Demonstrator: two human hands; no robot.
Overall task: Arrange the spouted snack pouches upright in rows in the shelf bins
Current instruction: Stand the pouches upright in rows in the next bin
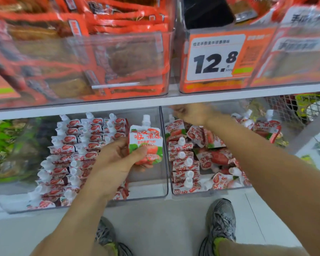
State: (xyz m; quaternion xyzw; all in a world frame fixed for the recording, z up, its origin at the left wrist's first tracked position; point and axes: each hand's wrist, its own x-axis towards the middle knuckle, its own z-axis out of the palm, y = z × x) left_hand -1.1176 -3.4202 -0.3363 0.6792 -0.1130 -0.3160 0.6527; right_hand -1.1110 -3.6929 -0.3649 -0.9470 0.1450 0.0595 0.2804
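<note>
We see our left hand point(118, 156) gripping a white spouted pouch point(146, 145), strawberry print, white cap, upright above the left bin point(148, 189), just right of its packed pouch rows point(78, 154). Our right hand point(190, 113) reaches into the right bin point(207, 189) past jumbled pouches point(207, 145); its grip we cannot tell.

White pouch point(146, 143) with red lettering, red strawberry and green leaves, white spout cap, rows of matching red-and-white pouches point(76, 152), orange price tag point(218, 56) with bold black numerals on white, orange-red packets point(100, 34) above, grey shoes point(221, 218) with yellow-green trim
</note>
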